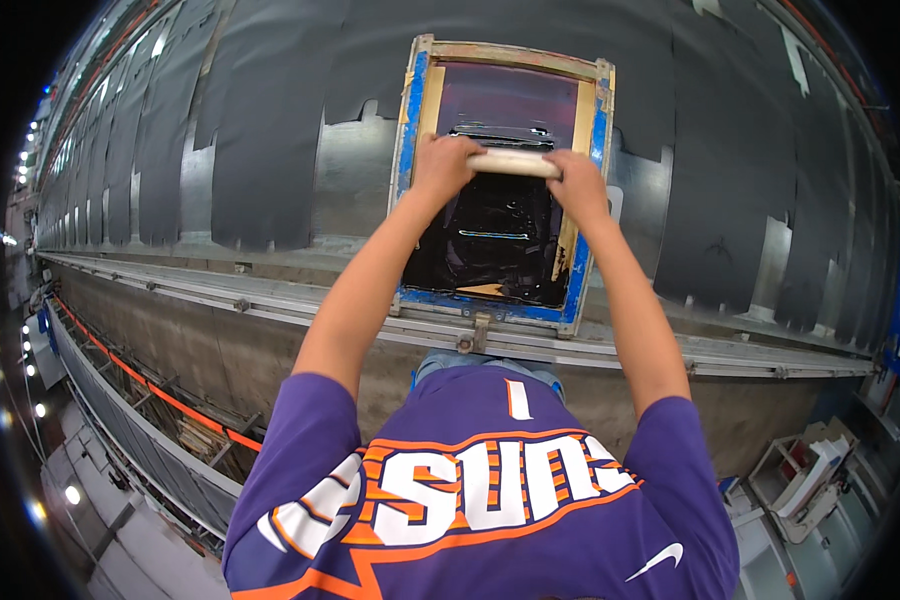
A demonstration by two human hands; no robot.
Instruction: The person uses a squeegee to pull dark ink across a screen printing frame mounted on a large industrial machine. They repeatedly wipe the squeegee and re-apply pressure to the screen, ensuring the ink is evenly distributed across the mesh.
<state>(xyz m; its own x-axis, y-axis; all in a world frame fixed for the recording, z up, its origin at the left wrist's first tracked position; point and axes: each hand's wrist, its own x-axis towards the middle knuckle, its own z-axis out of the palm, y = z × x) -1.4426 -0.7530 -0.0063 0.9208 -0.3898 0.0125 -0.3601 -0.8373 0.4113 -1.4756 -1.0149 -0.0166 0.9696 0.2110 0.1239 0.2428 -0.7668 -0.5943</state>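
Fingers (464,150) of the left hand (442,170) and right hand (580,188) are closed around opposite ends of a pale, rounded bar (515,163), which extends crosswise over the inside of a rectangular, blue-edged frame (515,55). Within the frame, glossy black liquid (485,255) covers the near part; a dark purplish surface (510,95) shows beyond the bar.

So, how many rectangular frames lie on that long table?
1: the blue-edged frame, at upper centre, beneath the pale bar. The dark picture rim could hide others.
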